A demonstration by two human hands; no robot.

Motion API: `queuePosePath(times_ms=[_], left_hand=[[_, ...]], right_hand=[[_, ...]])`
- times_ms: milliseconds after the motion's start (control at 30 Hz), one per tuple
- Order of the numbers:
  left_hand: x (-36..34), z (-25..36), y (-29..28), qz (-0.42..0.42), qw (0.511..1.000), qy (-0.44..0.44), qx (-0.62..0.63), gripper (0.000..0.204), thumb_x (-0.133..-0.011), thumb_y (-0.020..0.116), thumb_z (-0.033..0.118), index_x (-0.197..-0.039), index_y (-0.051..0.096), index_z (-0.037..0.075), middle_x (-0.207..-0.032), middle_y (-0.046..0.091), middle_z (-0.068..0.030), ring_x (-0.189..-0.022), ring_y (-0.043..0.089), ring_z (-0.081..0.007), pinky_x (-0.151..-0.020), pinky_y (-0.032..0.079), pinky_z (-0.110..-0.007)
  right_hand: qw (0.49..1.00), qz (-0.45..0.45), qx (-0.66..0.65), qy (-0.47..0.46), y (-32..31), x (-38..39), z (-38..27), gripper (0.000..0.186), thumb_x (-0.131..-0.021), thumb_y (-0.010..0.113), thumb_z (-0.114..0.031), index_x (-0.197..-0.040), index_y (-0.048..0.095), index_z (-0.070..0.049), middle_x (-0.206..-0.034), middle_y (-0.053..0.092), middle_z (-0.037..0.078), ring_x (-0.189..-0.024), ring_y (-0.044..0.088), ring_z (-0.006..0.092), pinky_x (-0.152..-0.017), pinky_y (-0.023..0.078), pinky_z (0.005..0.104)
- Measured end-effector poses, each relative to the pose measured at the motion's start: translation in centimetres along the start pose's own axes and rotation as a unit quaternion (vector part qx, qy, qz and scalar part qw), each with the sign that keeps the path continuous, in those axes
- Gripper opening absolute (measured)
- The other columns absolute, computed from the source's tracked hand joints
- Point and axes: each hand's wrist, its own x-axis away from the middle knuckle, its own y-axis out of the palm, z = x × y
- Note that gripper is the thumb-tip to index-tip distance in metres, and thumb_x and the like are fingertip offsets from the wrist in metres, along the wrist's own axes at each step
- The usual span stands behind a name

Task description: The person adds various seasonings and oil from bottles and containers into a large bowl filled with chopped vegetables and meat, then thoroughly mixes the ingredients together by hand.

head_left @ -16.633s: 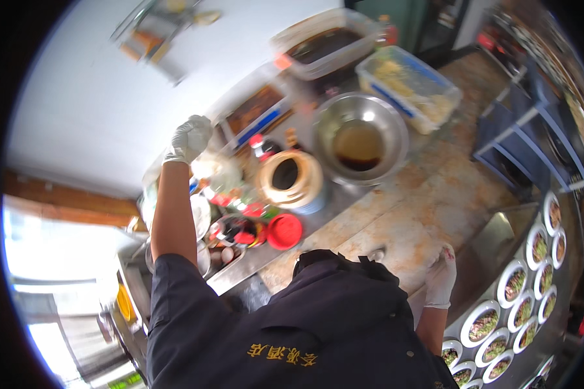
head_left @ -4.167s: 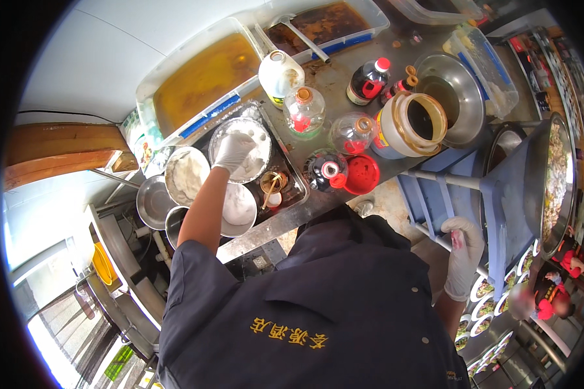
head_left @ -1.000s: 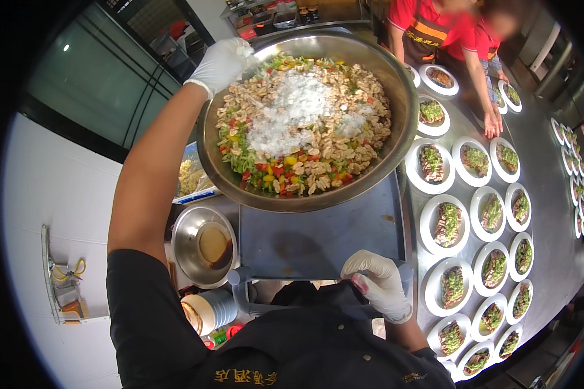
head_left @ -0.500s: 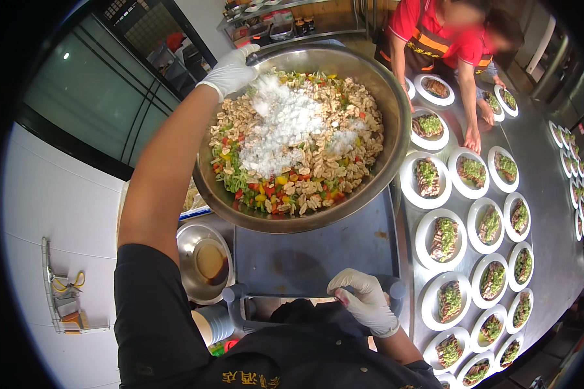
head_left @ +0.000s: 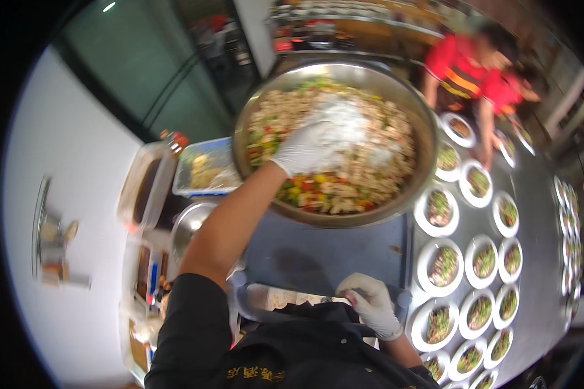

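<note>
A big steel mixing bowl (head_left: pixel 425 159) holds pale shelled nuts or similar pieces (head_left: pixel 396 129) with diced red and yellow peppers (head_left: pixel 308 188) and green shreds. A white, grainy heap (head_left: pixel 345 117) lies on top. My left hand (head_left: pixel 302 149), in a white glove, reaches over the near left rim into the bowl and touches this heap; blur hides its fingers. Close to my body, above the front edge of the blue-grey cart (head_left: pixel 305 253), my gloved right hand (head_left: pixel 372 305) is curled closed. Something small and reddish shows at its fingertips, too little to name.
Right of the cart, a steel table (head_left: pixel 538 240) carries rows of white plates (head_left: pixel 442 267) with meat and green topping. Two people in red shirts (head_left: pixel 451 58) work at its far end. On the left are a blue-rimmed tub (head_left: pixel 194 191), a steel basin (head_left: pixel 187 223) and a wall rack (head_left: pixel 42 233).
My left hand has left the bowl's far left rim and come down onto the white heap. The view has shifted, showing more containers at left. My right hand stays curled near my body.
</note>
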Motion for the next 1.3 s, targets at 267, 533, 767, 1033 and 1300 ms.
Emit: queuePosePath(times_ms=[267,533,767,1033,1300], left_hand=[[28.4,8.9,-13.7,0.320,0.938,0.073,-0.115,0.038,-0.090,0.066,0.009,-0.126,0.055,0.004,-0.108,0.068,-0.0070,-0.096,0.062,-0.0139,-0.087,0.050,-0.029],[81.2,6.2,-16.5,0.639,0.639,-0.343,-0.255,0.029,-0.089,0.064,0.012,-0.116,0.064,0.002,-0.099,0.067,-0.0049,-0.086,0.060,-0.0115,-0.080,0.049,-0.026],[102.6,-13.1,-2.8,0.246,0.670,-0.624,-0.318,0.047,-0.062,0.074,0.023,-0.106,0.068,0.007,-0.098,0.068,-0.0178,-0.095,0.064,-0.0352,-0.085,0.051,-0.040],[101.2,-18.1,-1.7,0.058,0.685,-0.645,-0.333,0.026,-0.073,0.069,0.016,-0.097,0.068,0.008,-0.099,0.068,-0.0208,-0.096,0.068,-0.0328,-0.075,0.056,-0.042],[101.9,-22.6,-1.7,0.193,0.703,-0.631,-0.265,0.028,-0.082,0.058,0.010,-0.110,0.058,0.005,-0.100,0.065,-0.0186,-0.089,0.066,-0.0354,-0.074,0.054,-0.041]], right_hand=[[0.995,-0.058,-0.078,-0.033,6.5,-0.5,-0.1,0.021,-0.086,0.060,-0.015,-0.090,0.058,0.005,-0.087,0.060,0.017,-0.080,0.056,0.0223,-0.074,0.045,0.0305],[0.976,-0.193,0.026,-0.094,16.9,-2.5,2.1,0.020,-0.090,0.059,-0.016,-0.090,0.059,0.004,-0.085,0.060,0.015,-0.079,0.057,0.0235,-0.074,0.046,0.0333],[0.975,-0.209,0.052,-0.049,27.6,0.8,3.2,0.025,-0.090,0.061,-0.022,-0.089,0.059,0.003,-0.084,0.061,0.014,-0.080,0.058,0.0236,-0.075,0.046,0.0339],[0.960,-0.235,0.152,-0.020,36.5,5.9,2.8,0.029,-0.091,0.060,-0.025,-0.090,0.059,0.004,-0.086,0.060,0.014,-0.080,0.058,0.0219,-0.075,0.044,0.0326],[0.957,-0.237,0.170,-0.009,40.7,7.5,2.5,0.021,-0.092,0.056,-0.018,-0.091,0.059,0.004,-0.083,0.062,0.014,-0.080,0.056,0.0209,-0.074,0.043,0.0314]])
